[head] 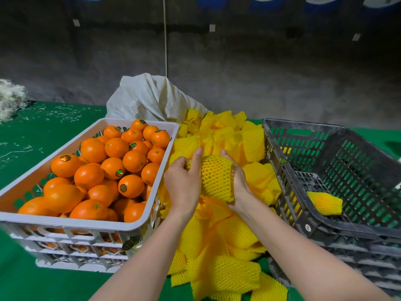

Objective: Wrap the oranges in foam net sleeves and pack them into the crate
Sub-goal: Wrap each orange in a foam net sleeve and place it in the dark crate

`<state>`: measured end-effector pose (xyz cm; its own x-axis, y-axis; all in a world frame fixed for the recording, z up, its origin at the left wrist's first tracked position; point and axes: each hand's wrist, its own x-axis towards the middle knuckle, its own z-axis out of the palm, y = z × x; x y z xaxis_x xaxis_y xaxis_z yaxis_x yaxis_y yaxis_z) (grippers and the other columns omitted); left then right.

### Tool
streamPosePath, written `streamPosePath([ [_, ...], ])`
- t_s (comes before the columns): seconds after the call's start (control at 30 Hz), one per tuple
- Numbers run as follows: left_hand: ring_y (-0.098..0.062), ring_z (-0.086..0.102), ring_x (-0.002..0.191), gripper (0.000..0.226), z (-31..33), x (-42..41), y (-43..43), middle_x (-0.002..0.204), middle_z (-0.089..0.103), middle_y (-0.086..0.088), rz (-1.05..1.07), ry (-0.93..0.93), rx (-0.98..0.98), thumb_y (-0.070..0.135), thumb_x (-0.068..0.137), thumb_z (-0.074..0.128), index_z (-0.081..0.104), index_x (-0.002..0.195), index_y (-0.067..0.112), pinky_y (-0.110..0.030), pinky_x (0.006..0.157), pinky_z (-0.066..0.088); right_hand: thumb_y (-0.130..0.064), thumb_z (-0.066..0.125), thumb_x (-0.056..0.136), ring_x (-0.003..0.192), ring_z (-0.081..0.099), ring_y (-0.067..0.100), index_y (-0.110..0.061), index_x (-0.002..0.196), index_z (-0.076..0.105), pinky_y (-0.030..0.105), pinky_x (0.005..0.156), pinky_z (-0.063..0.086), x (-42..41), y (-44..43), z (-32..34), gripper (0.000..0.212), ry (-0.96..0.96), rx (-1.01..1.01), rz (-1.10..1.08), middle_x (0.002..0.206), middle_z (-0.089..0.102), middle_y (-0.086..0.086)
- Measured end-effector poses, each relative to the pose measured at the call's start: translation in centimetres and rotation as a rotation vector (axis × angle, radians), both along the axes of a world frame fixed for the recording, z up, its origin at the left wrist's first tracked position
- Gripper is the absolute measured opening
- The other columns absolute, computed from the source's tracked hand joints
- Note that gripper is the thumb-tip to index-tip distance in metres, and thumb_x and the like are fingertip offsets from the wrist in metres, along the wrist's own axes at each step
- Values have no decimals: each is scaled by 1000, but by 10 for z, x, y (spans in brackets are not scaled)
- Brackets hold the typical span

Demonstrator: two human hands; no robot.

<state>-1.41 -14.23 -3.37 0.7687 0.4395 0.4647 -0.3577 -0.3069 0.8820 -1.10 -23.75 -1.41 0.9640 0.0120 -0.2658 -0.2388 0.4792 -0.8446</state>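
Between two crates, both my hands hold a yellow foam net sleeve stretched round over what looks like an orange; the fruit itself is hidden by the net. My left hand grips its left side, thumb and fingers on the top edge. My right hand cups it from the right and underneath. A white crate on the left is heaped with bare oranges. The dark grey crate on the right holds one wrapped orange on its floor.
A loose pile of yellow foam sleeves covers the green table between the crates. A white woven sack lies behind the pile. Pale shredded fibre sits at the far left, with scraps scattered nearby.
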Motion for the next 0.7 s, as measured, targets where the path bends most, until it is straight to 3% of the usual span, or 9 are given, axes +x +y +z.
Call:
streamPosePath([
  [0.1,-9,23,42,56,-4,4,4,44,24,8,-48,1,-108,34,94,55,28,48,17,-23,45,15,-31,48,95,60,65,22,-8,98,62,27,53,53,1,-2,1,27,28,73,-28,71,68,11],
  [0.2,-5,20,43,56,-6,6,7,42,22,9,-174,-1,-254,35,95,51,26,48,19,-26,46,16,-28,48,94,80,63,29,-4,105,62,34,73,51,2,-2,4,30,81,84,16,94,67,18],
  [0.3,-8,24,43,52,-7,7,10,43,28,7,-341,-16,-305,46,88,48,32,45,21,-26,44,21,-29,45,94,62,66,24,-4,64,72,32,66,48,4,-5,2,47,63,122,103,71,70,13],
  [0.37,-7,30,42,51,-7,9,13,42,34,7,-424,22,-326,51,83,49,37,42,23,-22,43,26,-29,43,93,56,66,21,-8,52,71,31,65,48,4,-7,0,55,32,159,152,64,69,10],
  [0.47,-20,47,54,51,-1,15,15,54,49,-7,-465,198,-440,59,72,52,47,56,12,-30,55,38,-29,42,92,57,65,20,-9,51,71,29,66,49,0,-7,2,54,12,170,180,64,69,8],
  [0.53,-24,65,77,57,1,16,20,78,69,-9,-611,324,-548,62,67,52,61,76,7,-38,76,49,-26,41,93,54,63,19,-12,55,67,25,58,49,-1,-6,5,49,9,190,109,60,66,6],
  [0.63,-25,60,114,55,-2,8,22,115,69,-8,-800,374,-623,56,70,59,68,104,14,-49,101,42,-25,44,92,69,57,25,-11,78,58,31,65,45,2,-6,13,24,42,249,-79,79,61,12],
  [0.7,-26,61,113,47,-1,6,12,115,69,-9,-714,389,-649,52,76,58,68,102,14,-49,102,44,-26,49,91,70,56,25,-11,80,59,30,62,45,4,-6,13,21,55,216,-153,81,60,11],
])
